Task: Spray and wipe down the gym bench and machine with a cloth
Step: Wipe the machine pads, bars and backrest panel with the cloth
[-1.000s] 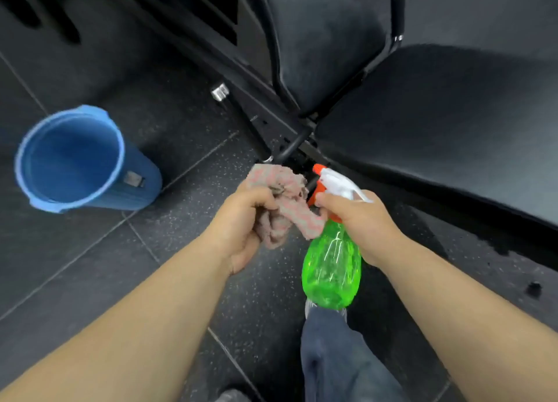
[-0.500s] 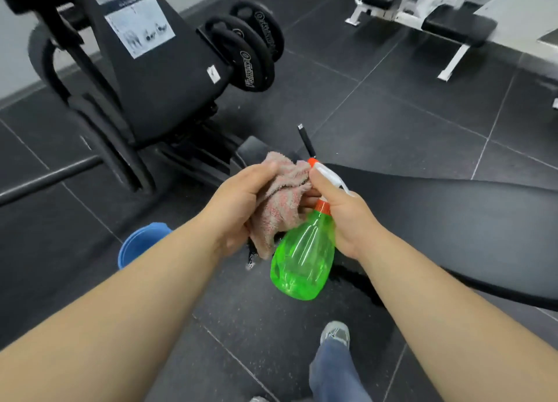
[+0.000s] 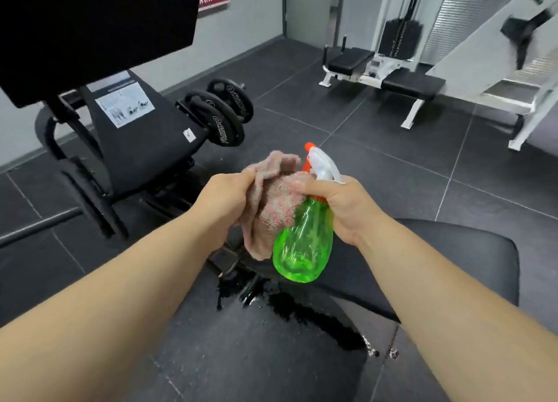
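Cloth (image 3: 271, 208): pinkish, bunched, held in the air between my two hands, in front of the near end of the black bench (image 3: 453, 265). My left hand (image 3: 223, 202) has its fingers curled tight around the upper folds. My right hand (image 3: 341, 205) is wrapped round the neck of the green spray bottle (image 3: 305, 244), fingertips touching the cloth. Bottle tilted, orange nozzle uppermost. Dark wet patch (image 3: 302, 311) on the floor below. Black machine (image 3: 145, 141) with weight plates (image 3: 223, 117) off to the left.

Dark tiled floor (image 3: 377, 166) carries a black machine (image 3: 142, 147), white-framed bench (image 3: 410, 84), wet patch (image 3: 320, 320).
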A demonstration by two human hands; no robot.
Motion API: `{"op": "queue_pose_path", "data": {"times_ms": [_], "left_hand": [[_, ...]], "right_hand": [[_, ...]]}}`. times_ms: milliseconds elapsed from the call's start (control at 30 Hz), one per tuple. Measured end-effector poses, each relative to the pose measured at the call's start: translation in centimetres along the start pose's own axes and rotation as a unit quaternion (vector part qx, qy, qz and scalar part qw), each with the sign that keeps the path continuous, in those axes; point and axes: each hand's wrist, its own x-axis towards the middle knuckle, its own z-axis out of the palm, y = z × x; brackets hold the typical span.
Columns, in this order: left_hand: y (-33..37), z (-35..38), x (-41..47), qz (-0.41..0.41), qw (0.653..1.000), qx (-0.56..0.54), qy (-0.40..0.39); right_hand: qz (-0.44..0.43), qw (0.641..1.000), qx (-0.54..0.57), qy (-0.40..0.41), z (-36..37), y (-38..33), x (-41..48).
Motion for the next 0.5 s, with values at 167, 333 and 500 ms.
{"op": "queue_pose_path", "data": {"times_ms": [167, 333, 500], "left_hand": [[1.9, 9.9, -1.4, -0.102, 0.944, -0.297, -0.101], [4.0, 17.7, -3.4, -0.088, 0.956, -0.278, -0.024], [5.1, 21.3, -5.9, -0.101, 0.954, -0.28, 0.04]], "right_hand": [[0.041, 0.993, -0.107, -0.014, -9.5, -4.2, 0.2], [0.081, 0.984, -0.155, -0.023, -16.6, -7.9, 0.3], [0.124, 0.986, -0.112, -0.013, -19.1, -8.4, -1.9]]}}
